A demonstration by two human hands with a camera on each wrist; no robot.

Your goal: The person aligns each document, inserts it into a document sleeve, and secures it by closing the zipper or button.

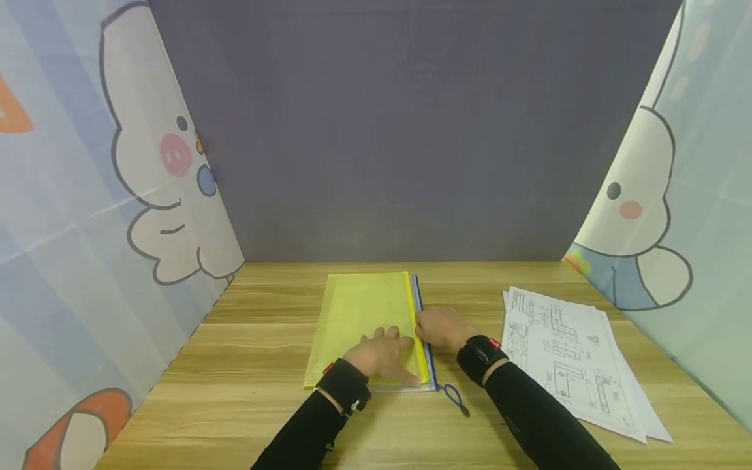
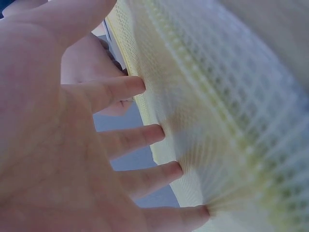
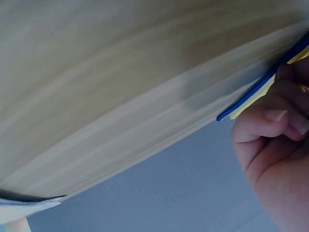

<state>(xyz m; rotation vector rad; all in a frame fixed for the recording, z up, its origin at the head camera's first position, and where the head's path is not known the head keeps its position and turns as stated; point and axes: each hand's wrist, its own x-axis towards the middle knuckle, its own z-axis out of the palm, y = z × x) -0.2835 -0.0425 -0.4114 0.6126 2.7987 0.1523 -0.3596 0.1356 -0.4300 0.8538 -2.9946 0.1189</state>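
A yellow mesh zipper pouch [image 1: 358, 307] lies on the table, on top of another pouch with a blue zipper edge [image 1: 416, 290] that shows along the right side. My left hand [image 1: 383, 356] rests on the yellow pouch with fingers spread; in the left wrist view its fingertips [image 2: 157, 131] press into the mesh. At the pouch's right edge, my right hand [image 1: 443, 328] has its fingers curled and pinches the yellow zipper. A small gold-coloured bit [image 3: 303, 88] shows between those fingers in the right wrist view; most of the zipper pull is hidden.
Printed sheets with technical drawings [image 1: 570, 359] lie at the right, beside my right forearm. A blue loop with a dark tip [image 1: 454, 395] sticks out from the lower pouch's near corner. A dark grey panel [image 1: 405, 130] stands behind the wooden table [image 1: 247, 378].
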